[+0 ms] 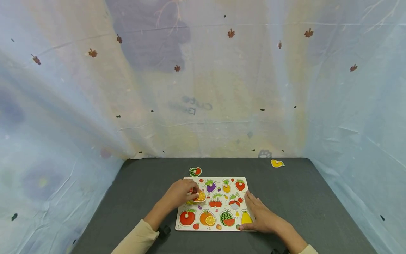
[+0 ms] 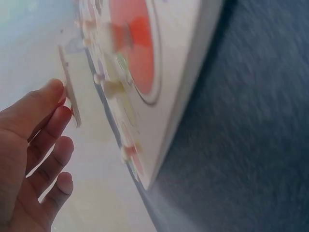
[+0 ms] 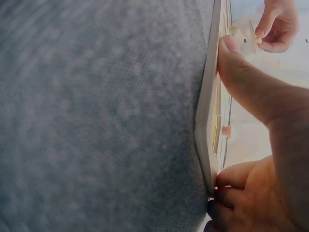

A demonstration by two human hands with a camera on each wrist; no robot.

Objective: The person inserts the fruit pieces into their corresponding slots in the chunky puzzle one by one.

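Note:
A white fruit puzzle board with knobbed pieces lies flat on the dark table. Over its left part my left hand pinches an orange puzzle piece by its knob, between thumb and fingertips. Seen edge-on in the left wrist view, this piece hangs above the board's face, the other fingers loosely bent. At the board's right front corner rests my right hand, thumb on the front edge and fingers along the right side. That thumb partly covers the corner near a yellow pear piece.
Just behind the board lies a watermelon piece on the table. A yellow pear-shaped piece is near the table's back right edge. A patterned curtain encloses the dark table at the back and sides.

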